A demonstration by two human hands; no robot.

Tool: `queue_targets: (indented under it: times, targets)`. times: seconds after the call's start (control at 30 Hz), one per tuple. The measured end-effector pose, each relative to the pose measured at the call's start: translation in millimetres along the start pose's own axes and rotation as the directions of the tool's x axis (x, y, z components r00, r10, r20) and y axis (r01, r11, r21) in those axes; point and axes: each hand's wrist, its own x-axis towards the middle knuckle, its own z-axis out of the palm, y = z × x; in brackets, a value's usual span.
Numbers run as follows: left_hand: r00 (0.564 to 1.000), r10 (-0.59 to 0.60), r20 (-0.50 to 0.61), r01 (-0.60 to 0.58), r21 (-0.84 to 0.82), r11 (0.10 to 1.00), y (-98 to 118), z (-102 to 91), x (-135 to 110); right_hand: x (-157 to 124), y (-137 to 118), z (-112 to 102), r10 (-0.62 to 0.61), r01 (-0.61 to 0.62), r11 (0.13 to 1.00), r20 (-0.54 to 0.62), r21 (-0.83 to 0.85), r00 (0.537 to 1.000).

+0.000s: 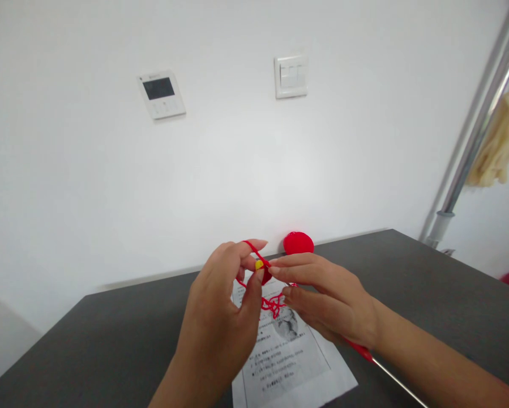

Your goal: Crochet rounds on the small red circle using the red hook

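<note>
Two hands work red yarn over a printed sheet, frame centre.

Left hand [220, 317]: grip closed in a pinch on the red yarn [272, 306], strand looped over the index finger, small yellow piece [259, 264] at the thumb tip. Right hand [326, 300]: grip closed on a red-handled tool [360, 350], metal shaft running out at 5 o'clock, tip hidden. Yarn tangle hangs between the fingertips above the printed sheet [292, 362] on the dark tabletop [428, 294]. Red yarn ball [299, 242] at 12 o'clock from the hands, by the wall.
</note>
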Motion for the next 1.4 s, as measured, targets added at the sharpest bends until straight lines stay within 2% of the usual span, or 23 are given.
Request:
queue_targets:
  times: [0.17, 0.23, 0.37, 0.5, 0.63, 0.73, 0.97, 1.2, 1.4]
  targets:
    - [0.999, 0.028, 0.017, -0.028, -0.003, 1.0, -1, 1.2, -1, -5, 5, 7, -0.081, 0.08, 0.996, -0.057, -0.031, 0.995]
    - [0.999, 0.024, 0.034, -0.024, -0.011, 1.0, 0, 3.9, -2, -7, 7, 10, -0.024, 0.025, 1.0, -0.05, 0.013, 0.998]
    - [0.99, 0.016, 0.143, -0.003, -0.094, 0.996, 4, 13.7, -5, -9, 10, 11, 0.128, -0.115, 0.976, -0.06, 0.184, 0.99]
    - [0.977, -0.133, 0.165, 0.168, -0.215, 0.962, -1, 16.3, -7, -7, 9, 3, 0.135, -0.112, 0.978, -0.121, 0.176, 0.983]
    - [0.922, -0.245, 0.3, 0.364, -0.459, 0.81, -12, 9.1, -3, -1, 7, -4, 0.175, -0.142, 0.964, -0.135, 0.226, 0.975]
    - [0.904, -0.239, 0.355, 0.414, -0.584, 0.698, -17, 6.0, 1, 0, 7, -6, 0.121, -0.096, 0.975, -0.116, 0.2, 0.986]
    - [0.918, -0.259, 0.301, 0.395, -0.617, 0.681, -18, 7.7, 6, -4, 10, -4, -0.023, 0.024, 1.0, -0.076, 0.017, 0.997]
    - [0.858, -0.225, 0.462, 0.504, -0.667, 0.549, -25, 10.9, 11, -3, 13, -6, -0.124, 0.121, 0.989, -0.035, -0.08, 0.992]
    - [0.848, -0.239, 0.473, 0.523, -0.676, 0.519, -19, 12.5, 12, 0, 8, -8, -0.103, 0.1, 0.994, -0.062, -0.05, 0.993]
